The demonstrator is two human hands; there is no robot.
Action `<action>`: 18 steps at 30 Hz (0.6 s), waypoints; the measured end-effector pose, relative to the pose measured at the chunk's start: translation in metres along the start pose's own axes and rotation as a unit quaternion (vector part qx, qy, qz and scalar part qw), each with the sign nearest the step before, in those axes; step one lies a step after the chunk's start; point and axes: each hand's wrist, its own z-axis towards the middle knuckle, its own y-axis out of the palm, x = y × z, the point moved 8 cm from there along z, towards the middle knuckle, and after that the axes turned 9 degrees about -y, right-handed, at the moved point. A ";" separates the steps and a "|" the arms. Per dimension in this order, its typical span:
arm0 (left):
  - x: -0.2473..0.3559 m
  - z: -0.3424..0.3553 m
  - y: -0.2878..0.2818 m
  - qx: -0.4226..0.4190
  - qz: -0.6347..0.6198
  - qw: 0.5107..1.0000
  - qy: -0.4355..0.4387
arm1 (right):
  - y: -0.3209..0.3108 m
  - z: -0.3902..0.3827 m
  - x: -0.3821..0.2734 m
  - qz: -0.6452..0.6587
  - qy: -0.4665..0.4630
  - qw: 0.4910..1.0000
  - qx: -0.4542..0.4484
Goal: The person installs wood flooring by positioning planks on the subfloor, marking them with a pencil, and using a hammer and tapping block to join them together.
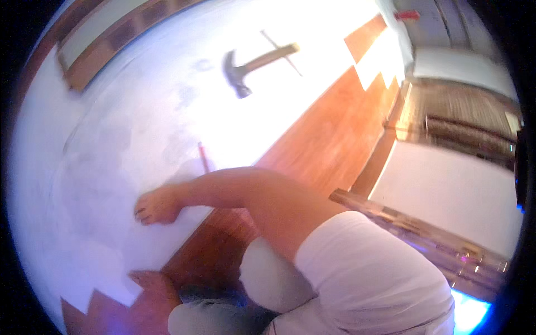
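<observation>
My right hand [159, 206] rests low on a white sheet-like floor surface [100, 145], its fingers curled; whatever they may hold is hidden. Past that forearm, a slim red stick like a pencil [203, 156] lies on the white surface. A claw hammer [254, 66] with a wooden handle lies farther off, and a thin dark rod [268, 39] crosses its handle. At lower left, what looks like my left hand [148, 279] is blurred beside the stepped ends of reddish-brown floorboards [312, 139]. Its fingers cannot be made out.
Wooden trim with a brown frame [106, 47] borders the far left. Along the right side are a white panel [446, 184], a brown wooden piece [469, 111] and a long stack of strips [430, 237]. A small red object [407, 15] lies at far right.
</observation>
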 end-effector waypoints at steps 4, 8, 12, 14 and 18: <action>-0.016 0.001 -0.002 -0.060 0.217 0.972 0.071 | 0.005 0.004 -0.007 0.003 -0.039 0.996 0.075; -0.041 0.018 0.014 -0.110 0.032 0.993 0.021 | 0.028 0.005 0.000 -0.030 -0.068 0.997 0.015; -0.079 0.034 0.038 -0.016 -0.182 0.967 0.180 | 0.033 -0.018 -0.007 -0.060 0.011 0.996 -0.067; -0.103 0.049 0.019 -0.078 -0.165 0.941 0.285 | 0.010 -0.026 -0.034 -0.090 0.031 0.995 -0.037; -0.050 0.069 -0.098 -0.373 0.170 0.870 0.273 | -0.049 -0.174 -0.115 -0.104 0.127 0.978 0.130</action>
